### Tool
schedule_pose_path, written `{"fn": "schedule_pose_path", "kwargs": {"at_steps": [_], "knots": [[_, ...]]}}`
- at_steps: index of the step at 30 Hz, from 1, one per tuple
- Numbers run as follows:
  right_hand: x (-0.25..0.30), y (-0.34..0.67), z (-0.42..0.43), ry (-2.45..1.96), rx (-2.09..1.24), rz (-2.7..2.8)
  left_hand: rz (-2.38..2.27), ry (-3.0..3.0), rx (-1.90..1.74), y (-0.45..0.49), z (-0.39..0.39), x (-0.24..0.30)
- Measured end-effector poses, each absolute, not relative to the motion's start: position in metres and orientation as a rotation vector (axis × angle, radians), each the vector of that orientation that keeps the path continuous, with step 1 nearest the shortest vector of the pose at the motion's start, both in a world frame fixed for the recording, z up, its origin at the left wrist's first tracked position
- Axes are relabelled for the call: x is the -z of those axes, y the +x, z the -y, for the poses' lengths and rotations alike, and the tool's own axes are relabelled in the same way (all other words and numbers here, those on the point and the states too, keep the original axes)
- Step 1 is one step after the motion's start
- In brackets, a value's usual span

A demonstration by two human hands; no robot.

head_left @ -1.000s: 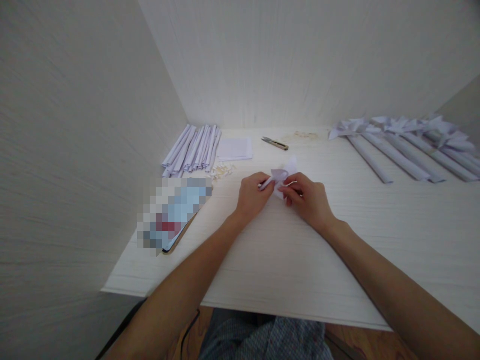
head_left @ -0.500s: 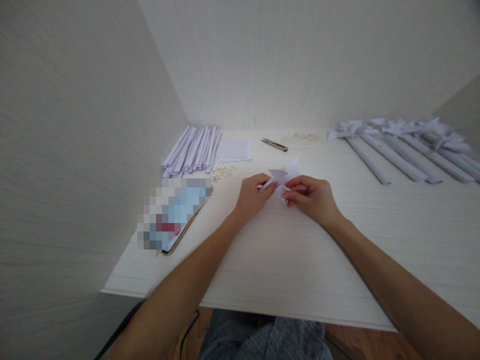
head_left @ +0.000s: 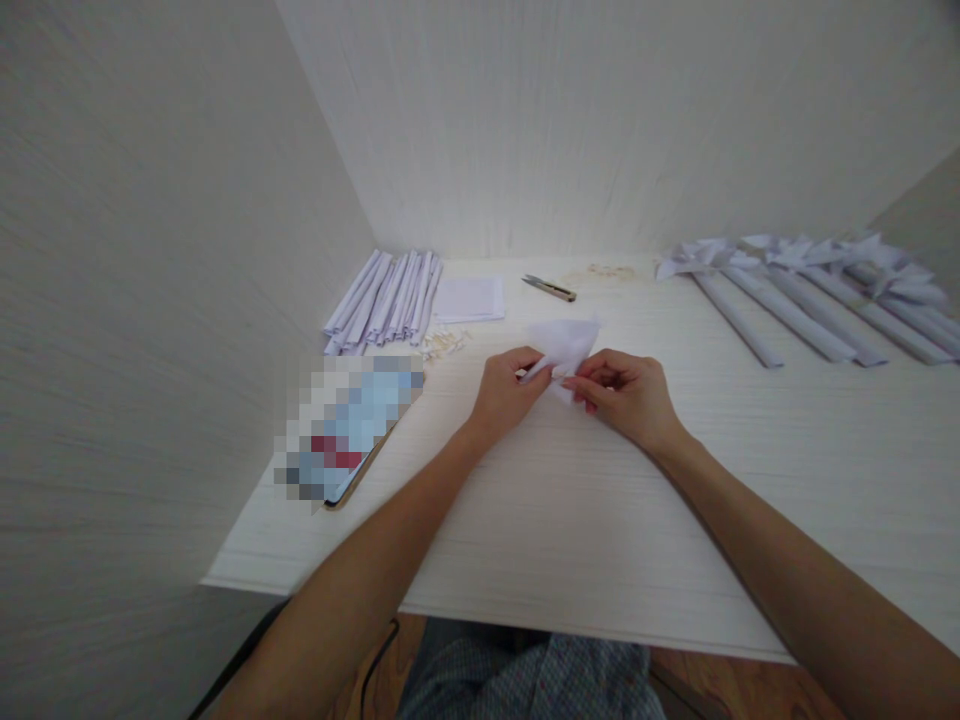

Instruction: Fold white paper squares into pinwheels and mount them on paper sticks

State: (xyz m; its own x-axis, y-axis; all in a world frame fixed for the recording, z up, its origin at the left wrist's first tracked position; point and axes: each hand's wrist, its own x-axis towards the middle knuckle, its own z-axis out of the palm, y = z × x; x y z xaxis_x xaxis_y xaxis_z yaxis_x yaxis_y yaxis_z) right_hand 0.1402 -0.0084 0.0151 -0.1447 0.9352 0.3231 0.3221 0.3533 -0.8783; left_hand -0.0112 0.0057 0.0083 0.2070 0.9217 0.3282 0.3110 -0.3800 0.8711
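Note:
Between my two hands, over the middle of the white table, is a folded sheet of white paper (head_left: 568, 340) with one wide flap standing away from me. My left hand (head_left: 511, 385) is closed on its left side, thumb on top. Fingers of my right hand (head_left: 624, 392) pinch the paper's near right part, where several folds meet. My fingers hide some of the creases. Off to the right lie several pinwheel-like paper shapes (head_left: 712, 255) on rolled paper sticks (head_left: 739, 318).
Rolled paper tubes (head_left: 386, 300) lie at the back left, beside a stack of square paper (head_left: 470, 298). Small whitish pieces (head_left: 444, 344) are scattered near them. Thread snips (head_left: 550, 288) rest at the back. A phone (head_left: 375, 425) with a blurred screen lies left of my hands.
The paper's far flap has opened out wider and flatter. My right fingertips have shifted slightly inward and closed on the near folds. My left hand has stayed almost still.

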Motion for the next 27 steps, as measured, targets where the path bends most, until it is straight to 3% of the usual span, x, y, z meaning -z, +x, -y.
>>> {"fn": "schedule_pose_path", "kwargs": {"at_steps": [27], "knots": [[-0.0109, 0.1425, 0.0058, -1.088, -0.777, 1.788, -1.281, 1.609, -1.177, -0.0097, -0.0066, -0.0104]]}}
